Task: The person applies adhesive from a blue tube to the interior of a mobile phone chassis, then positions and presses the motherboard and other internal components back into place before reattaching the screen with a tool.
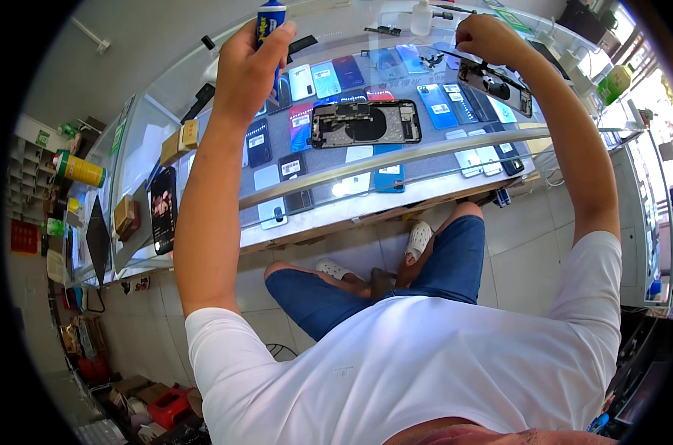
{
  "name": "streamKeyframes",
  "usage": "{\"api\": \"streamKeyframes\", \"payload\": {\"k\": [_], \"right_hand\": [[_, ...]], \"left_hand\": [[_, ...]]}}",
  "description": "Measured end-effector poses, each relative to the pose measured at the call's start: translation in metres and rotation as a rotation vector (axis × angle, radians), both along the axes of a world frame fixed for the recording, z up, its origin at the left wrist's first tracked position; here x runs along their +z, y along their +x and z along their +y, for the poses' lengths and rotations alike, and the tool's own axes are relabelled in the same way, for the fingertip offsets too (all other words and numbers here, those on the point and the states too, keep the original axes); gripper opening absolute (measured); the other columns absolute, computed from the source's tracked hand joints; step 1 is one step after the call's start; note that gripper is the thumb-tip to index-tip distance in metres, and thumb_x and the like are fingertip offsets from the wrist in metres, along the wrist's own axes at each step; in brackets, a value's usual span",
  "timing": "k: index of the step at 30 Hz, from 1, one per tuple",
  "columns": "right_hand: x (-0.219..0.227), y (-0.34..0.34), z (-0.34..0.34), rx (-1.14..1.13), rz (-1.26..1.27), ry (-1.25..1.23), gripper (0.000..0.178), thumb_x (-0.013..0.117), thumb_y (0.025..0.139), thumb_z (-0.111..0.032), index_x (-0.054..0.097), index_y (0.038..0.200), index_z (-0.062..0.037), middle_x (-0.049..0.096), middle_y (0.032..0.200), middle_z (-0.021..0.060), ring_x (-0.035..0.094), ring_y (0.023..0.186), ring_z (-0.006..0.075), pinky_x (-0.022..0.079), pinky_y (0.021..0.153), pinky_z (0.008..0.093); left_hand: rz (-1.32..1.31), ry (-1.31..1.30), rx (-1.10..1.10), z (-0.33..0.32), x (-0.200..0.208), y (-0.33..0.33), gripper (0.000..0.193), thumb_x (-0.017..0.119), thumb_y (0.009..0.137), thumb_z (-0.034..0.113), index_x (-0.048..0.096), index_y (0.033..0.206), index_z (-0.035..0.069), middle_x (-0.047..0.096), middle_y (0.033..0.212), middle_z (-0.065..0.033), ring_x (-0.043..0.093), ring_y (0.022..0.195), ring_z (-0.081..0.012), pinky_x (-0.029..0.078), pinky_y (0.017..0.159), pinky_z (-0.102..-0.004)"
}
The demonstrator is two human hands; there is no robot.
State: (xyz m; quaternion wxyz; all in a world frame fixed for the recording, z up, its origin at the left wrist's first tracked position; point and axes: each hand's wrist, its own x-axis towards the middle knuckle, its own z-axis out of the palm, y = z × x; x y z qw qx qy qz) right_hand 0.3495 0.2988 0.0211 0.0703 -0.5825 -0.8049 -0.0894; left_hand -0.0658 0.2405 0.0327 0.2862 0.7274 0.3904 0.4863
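Note:
Raised over the far left of the glass counter, my left hand [253, 63] is wrapped round a blue tube [270, 24] with yellow print. My right hand [488, 37] is at the far right with its fingers curled inward; what they hold, if anything, is hidden. Just below that hand lies a detached phone part [496, 87], dark and glossy, partly behind my forearm. Between my arms an opened phone body [366, 124] rests on the glass with its inner parts and a black round patch showing. Small dark parts [431, 61] lie left of my right hand.
Under the glass, several phones [325, 79] are laid out in rows. A clear bottle [421, 18] stands at the back. On the left are a black phone [163, 210], small cardboard boxes [179, 142] and a yellow can [79, 169]. A green bottle [614, 84] is at the right.

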Motion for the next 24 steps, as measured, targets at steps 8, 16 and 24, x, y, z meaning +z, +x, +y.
{"api": "streamKeyframes", "payload": {"k": [8, 16, 24], "right_hand": [[0.065, -0.054, -0.045, 0.089, 0.725, -0.007, 0.017, 0.078, 0.089, -0.014, 0.077, 0.096, 0.0013, 0.074, 0.078, 0.0088, 0.070, 0.073, 0.0154, 0.057, 0.068, 0.0318], [0.047, -0.138, -0.024, 0.664, 1.411, -0.233, 0.028, 0.077, 0.099, -0.017, 0.075, 0.121, -0.0003, 0.075, 0.113, 0.0087, 0.074, 0.098, 0.0210, 0.062, 0.096, 0.0346], [0.029, -0.148, -0.062, 0.560, 1.604, -0.303, 0.029, 0.067, 0.105, -0.013, 0.068, 0.130, 0.0031, 0.073, 0.116, 0.0155, 0.078, 0.106, 0.0284, 0.067, 0.091, 0.0359]], "left_hand": [[0.226, 0.225, 0.050, -0.004, -0.011, 0.002, 0.036, 0.068, 0.099, 0.043, 0.069, 0.096, 0.008, 0.056, 0.070, 0.0030, 0.051, 0.063, -0.0055, 0.041, 0.057, -0.0262], [0.313, 0.122, 0.022, -0.024, 0.001, 0.021, 0.032, 0.070, 0.098, 0.036, 0.067, 0.100, 0.005, 0.062, 0.077, -0.0041, 0.054, 0.069, -0.0124, 0.045, 0.065, -0.0299], [0.354, 0.119, 0.039, -0.031, 0.000, 0.023, 0.031, 0.070, 0.098, 0.035, 0.068, 0.103, 0.005, 0.063, 0.077, -0.0056, 0.057, 0.068, -0.0135, 0.047, 0.064, -0.0298]]}}
